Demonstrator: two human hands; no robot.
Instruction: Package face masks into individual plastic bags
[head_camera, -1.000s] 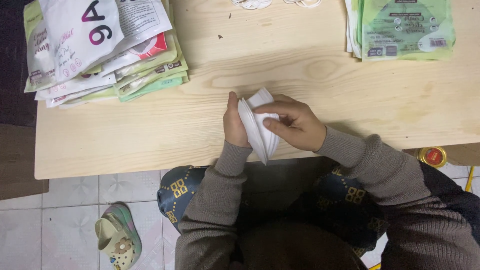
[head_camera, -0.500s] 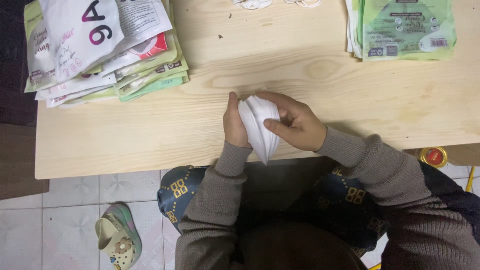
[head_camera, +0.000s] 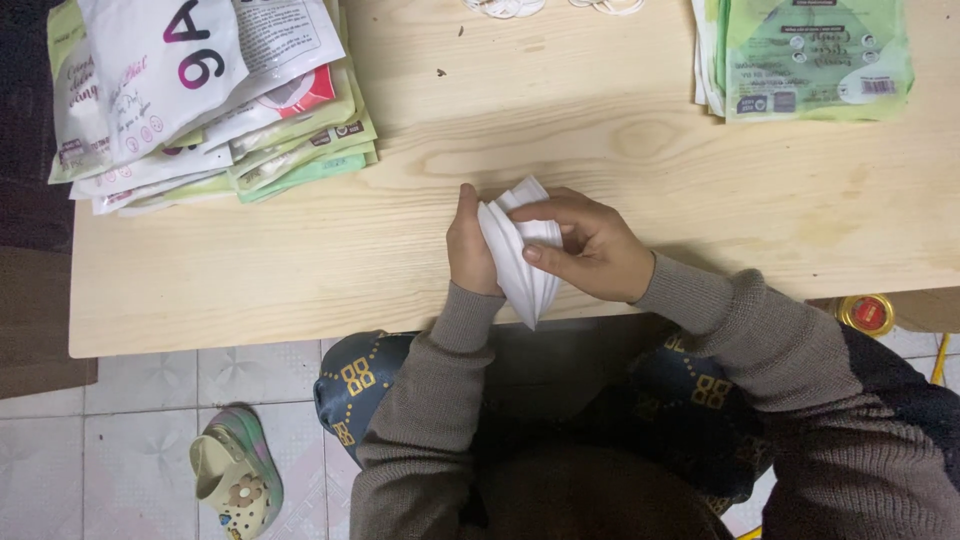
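I am holding a white folded stack (head_camera: 520, 250) at the centre of the frame, at the table's (head_camera: 300, 290) near edge, my left hand (head_camera: 470, 250) bracing it and my right hand (head_camera: 590, 245) pinching it closed. A loose pinch could let the folds fan out and slip over the edge.

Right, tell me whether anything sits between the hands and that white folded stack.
Nothing visible does. The left hand presses against the left side of the white folded stack and the right hand grips it from the right, fingers laid over its top. Both stacks of packets lie apart, farther back on the wooden table.
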